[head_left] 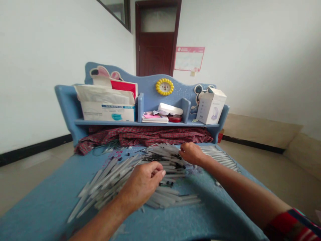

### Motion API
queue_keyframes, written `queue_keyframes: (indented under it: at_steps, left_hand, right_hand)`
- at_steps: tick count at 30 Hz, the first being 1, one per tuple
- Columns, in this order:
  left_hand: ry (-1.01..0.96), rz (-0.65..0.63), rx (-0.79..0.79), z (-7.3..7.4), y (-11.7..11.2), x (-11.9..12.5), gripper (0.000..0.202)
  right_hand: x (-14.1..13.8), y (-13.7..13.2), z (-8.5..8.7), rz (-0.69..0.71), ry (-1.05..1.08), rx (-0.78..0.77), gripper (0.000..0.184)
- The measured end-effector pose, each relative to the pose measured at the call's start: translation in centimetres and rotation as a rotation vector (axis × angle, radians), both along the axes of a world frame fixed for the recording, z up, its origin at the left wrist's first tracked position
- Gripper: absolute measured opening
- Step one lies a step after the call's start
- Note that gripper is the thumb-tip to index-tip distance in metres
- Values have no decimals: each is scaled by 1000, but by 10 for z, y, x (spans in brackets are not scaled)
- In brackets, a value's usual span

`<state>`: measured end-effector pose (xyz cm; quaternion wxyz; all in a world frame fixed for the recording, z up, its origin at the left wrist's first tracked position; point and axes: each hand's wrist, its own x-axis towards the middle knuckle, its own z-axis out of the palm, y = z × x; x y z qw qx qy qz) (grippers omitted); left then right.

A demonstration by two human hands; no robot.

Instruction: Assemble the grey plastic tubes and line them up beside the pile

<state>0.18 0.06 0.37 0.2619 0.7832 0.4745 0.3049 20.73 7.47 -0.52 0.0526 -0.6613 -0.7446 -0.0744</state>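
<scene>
The left hand [145, 179] over the pile of pen parts [117, 174] on the worktop [50, 190] and the right hand [192, 153] at the pile's far right edge, grips curled around I cannot tell what, if anything, seem to be picking out pieces, calling next for a light pinch.

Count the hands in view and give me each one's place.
2: the left hand over the middle of the pile of pale tubes, the right hand farther back, at its right edge.
</scene>
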Motion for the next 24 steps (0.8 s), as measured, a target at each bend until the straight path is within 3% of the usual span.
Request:
queue_keyframes:
  at_steps: [7, 11, 14, 18, 21, 24]
  left_hand:
    - [-79, 0, -30, -3, 0, 0, 20]
    - [-413, -22, -332, -4, 0, 2, 20]
    - [-704, -61, -548, 0, -1, 2, 23]
    - [-951, -91, -676, 2, 1, 0, 14]
    - [-1045, -91, -683, 2, 5, -3, 7]
    - [-1082, -72, -643, 2, 8, -6, 6]
  right_hand:
    - [16, -25, 15, -31, 68, 140, 27]
    - [13, -48, 20, 207, 435, 181, 22]
    - [0, -64, 20, 402, 690, 104, 19]
    - [-19, -77, 28, 530, 756, -3, 17]
    - [-21, -77, 38, 573, 807, -136, 24]
    - [-6, -64, 47, 495, 813, -177, 32]
